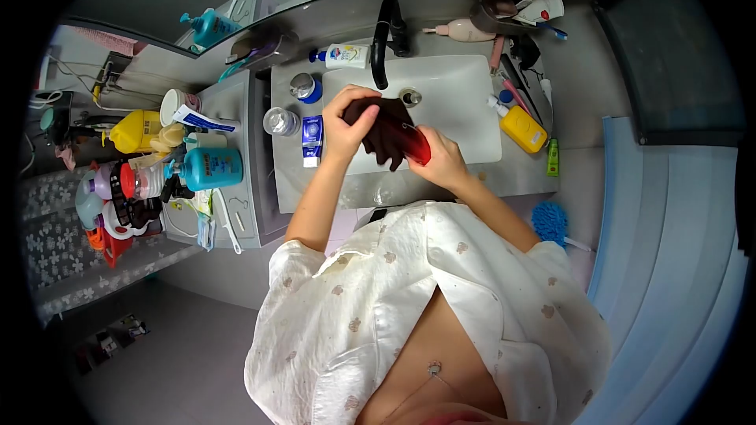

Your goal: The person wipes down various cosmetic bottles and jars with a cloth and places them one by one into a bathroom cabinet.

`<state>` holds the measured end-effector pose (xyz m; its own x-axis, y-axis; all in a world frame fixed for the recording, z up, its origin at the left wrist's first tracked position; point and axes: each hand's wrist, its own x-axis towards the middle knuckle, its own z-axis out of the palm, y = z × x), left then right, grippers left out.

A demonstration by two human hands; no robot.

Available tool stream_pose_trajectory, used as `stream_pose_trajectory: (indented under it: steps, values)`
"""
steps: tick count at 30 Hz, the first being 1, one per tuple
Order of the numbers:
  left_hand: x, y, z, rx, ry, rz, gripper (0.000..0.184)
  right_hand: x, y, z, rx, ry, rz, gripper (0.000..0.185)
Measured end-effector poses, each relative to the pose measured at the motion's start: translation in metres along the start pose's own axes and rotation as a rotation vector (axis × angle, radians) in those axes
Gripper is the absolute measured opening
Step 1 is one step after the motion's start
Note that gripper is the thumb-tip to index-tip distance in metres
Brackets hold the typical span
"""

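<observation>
Both of my hands hold a dark brown cloth with a red part over the front of the white sink. My left hand has its fingers and thumb pressed on the upper left part of the dark cloth. The red part shows at the lower right, where my right hand is closed on it. Some fingers of my right hand are hidden behind the cloth. Beyond the cloth stands the black faucet, with the metal drain visible below its spout.
Left of the sink are a blue tube, a clear jar and a white bottle. A yellow bottle and green tube lie at the right. Several bottles crowd the left counter, including a teal one.
</observation>
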<state>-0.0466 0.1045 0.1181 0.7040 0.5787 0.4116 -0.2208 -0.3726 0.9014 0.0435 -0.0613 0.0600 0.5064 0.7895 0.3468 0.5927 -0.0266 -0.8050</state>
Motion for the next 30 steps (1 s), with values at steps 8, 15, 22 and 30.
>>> stream_pose_trajectory:
  steps: [8,15,22,30]
  values:
    - [-0.02,-0.012,0.044,-1.074,0.079,-0.391,0.067,0.009,0.004,-0.012,0.612,-0.421,0.278,0.029]
    - [-0.018,-0.025,0.048,-1.124,0.075,-0.576,0.07,0.005,-0.002,0.0,1.279,-0.579,0.714,0.016]
    - [-0.016,-0.024,0.042,-1.017,0.394,-0.69,0.066,0.006,-0.016,0.009,0.636,-0.466,0.537,0.02]
    - [-0.04,-0.027,0.042,0.101,0.412,-0.358,0.044,0.024,-0.004,0.006,-0.013,-0.052,0.391,0.031]
